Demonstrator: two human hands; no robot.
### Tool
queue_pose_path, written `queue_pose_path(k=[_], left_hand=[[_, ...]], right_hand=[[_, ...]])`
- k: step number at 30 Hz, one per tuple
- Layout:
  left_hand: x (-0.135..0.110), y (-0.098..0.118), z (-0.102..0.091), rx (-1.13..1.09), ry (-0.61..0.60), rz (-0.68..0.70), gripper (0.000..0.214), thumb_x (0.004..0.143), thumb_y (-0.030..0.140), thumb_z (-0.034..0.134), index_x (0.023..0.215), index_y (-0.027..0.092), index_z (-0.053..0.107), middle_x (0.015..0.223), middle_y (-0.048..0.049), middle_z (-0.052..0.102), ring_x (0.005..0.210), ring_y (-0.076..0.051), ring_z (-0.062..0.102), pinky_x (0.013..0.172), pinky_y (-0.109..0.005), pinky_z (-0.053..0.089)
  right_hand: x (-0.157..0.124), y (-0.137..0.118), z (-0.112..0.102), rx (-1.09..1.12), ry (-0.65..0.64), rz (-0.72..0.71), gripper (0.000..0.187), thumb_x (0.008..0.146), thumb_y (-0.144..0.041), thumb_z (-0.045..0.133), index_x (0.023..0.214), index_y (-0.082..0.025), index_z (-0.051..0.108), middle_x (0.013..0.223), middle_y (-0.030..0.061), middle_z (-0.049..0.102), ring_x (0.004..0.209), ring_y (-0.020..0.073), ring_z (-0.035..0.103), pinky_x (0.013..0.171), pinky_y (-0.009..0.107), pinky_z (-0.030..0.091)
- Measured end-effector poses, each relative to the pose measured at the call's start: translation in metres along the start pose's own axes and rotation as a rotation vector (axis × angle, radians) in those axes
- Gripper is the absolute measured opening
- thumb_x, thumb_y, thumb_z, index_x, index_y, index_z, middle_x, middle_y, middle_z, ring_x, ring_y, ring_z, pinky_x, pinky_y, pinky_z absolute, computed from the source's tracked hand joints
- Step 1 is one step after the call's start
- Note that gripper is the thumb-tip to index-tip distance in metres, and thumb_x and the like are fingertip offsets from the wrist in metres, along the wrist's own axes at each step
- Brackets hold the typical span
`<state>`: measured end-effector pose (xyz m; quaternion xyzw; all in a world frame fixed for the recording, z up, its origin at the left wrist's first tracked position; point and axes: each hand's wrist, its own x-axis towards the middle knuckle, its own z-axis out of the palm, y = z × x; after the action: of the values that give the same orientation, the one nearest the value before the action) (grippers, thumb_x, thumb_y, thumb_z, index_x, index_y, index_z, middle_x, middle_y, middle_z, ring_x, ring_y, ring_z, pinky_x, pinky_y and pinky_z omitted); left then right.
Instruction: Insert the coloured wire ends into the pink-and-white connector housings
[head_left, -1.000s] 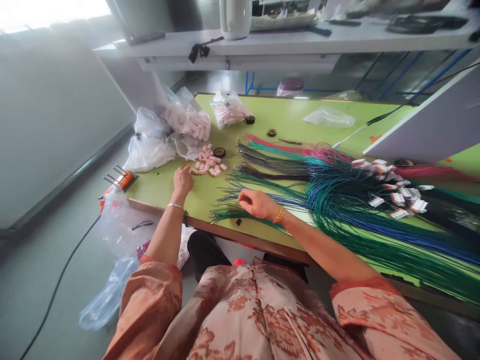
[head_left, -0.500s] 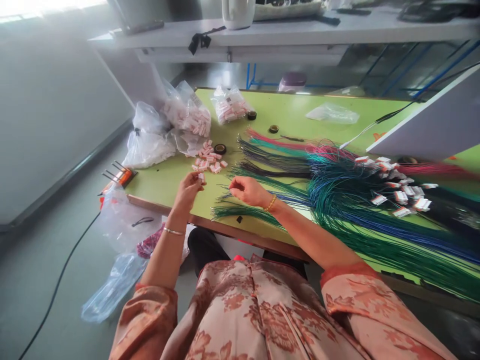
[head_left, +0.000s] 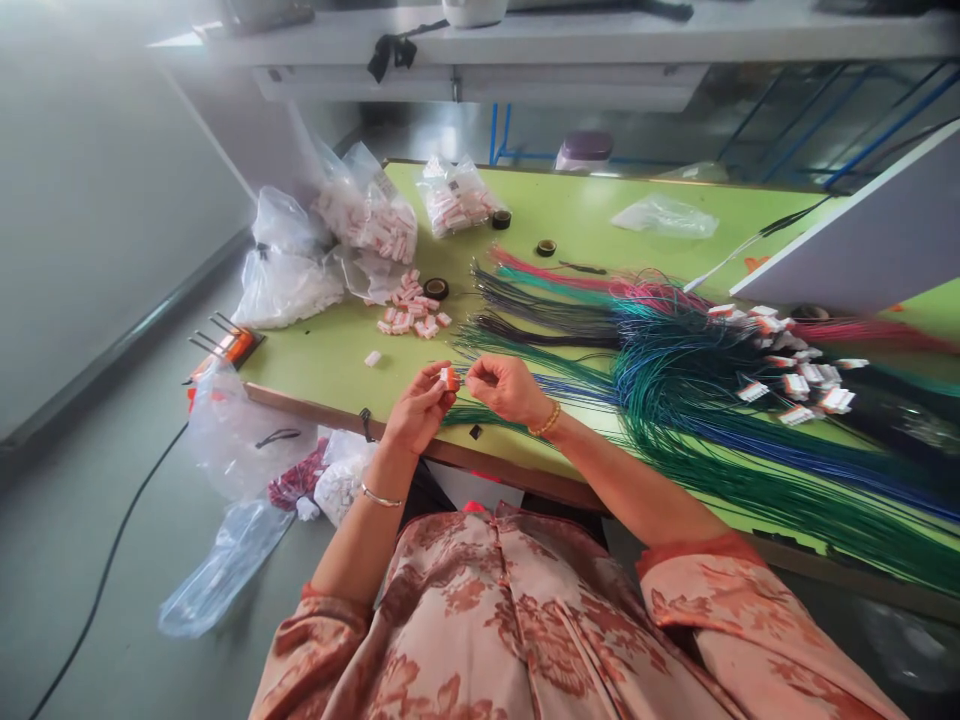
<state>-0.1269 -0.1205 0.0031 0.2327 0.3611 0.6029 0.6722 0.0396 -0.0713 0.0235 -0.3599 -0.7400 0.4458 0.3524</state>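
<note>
My left hand (head_left: 417, 412) pinches a small white and orange connector (head_left: 449, 379) above the near edge of the green table (head_left: 322, 360). My right hand (head_left: 507, 386) is closed in a pinch just right of the connector, on a thin wire end that is too fine to make out. Bundles of green, blue, purple and pink wires (head_left: 675, 400) fan out across the table to the right. A loose pile of connectors (head_left: 411, 313) lies further back, and a single one (head_left: 372, 358) sits alone nearer me.
Clear bags of connectors (head_left: 367, 225) stand at the table's far left. Small tape rolls (head_left: 436, 288) lie near the pile. Wired connectors (head_left: 795, 370) rest on the bundles at right. A white board (head_left: 862, 240) leans at right. Plastic bags (head_left: 232, 440) and a cable lie on the floor.
My left hand left the connector pile with one connector and came back toward me. Both hands have met at the table's near edge. One connector now lies apart from the pile.
</note>
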Motion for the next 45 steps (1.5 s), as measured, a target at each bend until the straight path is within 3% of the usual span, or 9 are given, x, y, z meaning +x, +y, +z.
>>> queue_pose_path(k=[13,22,32,39,43,45], left_hand=[[-0.001,-0.009,0.009,0.046,-0.027,0.01,0.033,0.069,0.018,0.081,0.101,0.02,0.071,0.089,-0.0025,0.068,0.075,-0.009,0.062,0.071,-0.02,0.05],[-0.005,-0.017,0.014,0.196,0.038,0.12,0.04,0.063,0.028,0.086,0.099,0.018,0.071,0.089,-0.0023,0.071,0.077,-0.01,0.063,0.07,-0.021,0.05],[-0.01,-0.02,0.019,0.214,0.129,0.133,0.039,0.062,0.028,0.087,0.096,0.016,0.071,0.084,-0.0029,0.071,0.074,-0.011,0.064,0.068,-0.022,0.05],[-0.02,-0.029,0.016,0.278,0.167,0.152,0.04,0.061,0.031,0.088,0.094,0.017,0.072,0.084,-0.0027,0.07,0.077,-0.011,0.064,0.071,-0.023,0.051],[-0.02,-0.027,0.011,0.265,0.168,0.096,0.042,0.061,0.031,0.088,0.097,0.016,0.072,0.084,-0.0033,0.071,0.075,-0.011,0.064,0.07,-0.023,0.051],[-0.019,-0.023,0.007,0.241,0.164,0.087,0.042,0.061,0.03,0.087,0.097,0.015,0.072,0.085,-0.0036,0.071,0.074,-0.01,0.064,0.07,-0.022,0.05]], right_hand=[[-0.016,0.005,-0.008,-0.092,-0.013,0.005,0.023,0.077,-0.035,0.054,0.068,-0.015,0.059,0.058,-0.0007,0.056,0.054,0.0089,0.043,0.053,0.022,0.033],[-0.018,0.008,-0.007,-0.046,-0.041,0.01,0.021,0.077,-0.034,0.053,0.066,-0.016,0.055,0.056,-0.003,0.049,0.053,0.0083,0.037,0.052,0.022,0.029],[-0.022,0.01,-0.001,-0.247,-0.063,-0.103,0.017,0.085,-0.025,0.048,0.074,-0.017,0.058,0.065,0.0007,0.058,0.059,0.0111,0.044,0.059,0.023,0.032],[-0.031,0.009,0.011,-0.385,-0.089,-0.135,0.014,0.081,-0.019,0.047,0.073,-0.017,0.058,0.067,0.0036,0.06,0.06,0.0126,0.045,0.06,0.025,0.031],[-0.017,0.013,-0.01,-0.278,-0.185,-0.078,0.019,0.084,-0.025,0.049,0.076,-0.016,0.063,0.063,0.0004,0.059,0.057,0.0112,0.045,0.058,0.024,0.032],[-0.005,0.021,-0.029,-0.249,-0.13,-0.014,0.024,0.088,-0.03,0.048,0.084,-0.015,0.066,0.066,0.0002,0.062,0.058,0.0111,0.048,0.059,0.023,0.034]])
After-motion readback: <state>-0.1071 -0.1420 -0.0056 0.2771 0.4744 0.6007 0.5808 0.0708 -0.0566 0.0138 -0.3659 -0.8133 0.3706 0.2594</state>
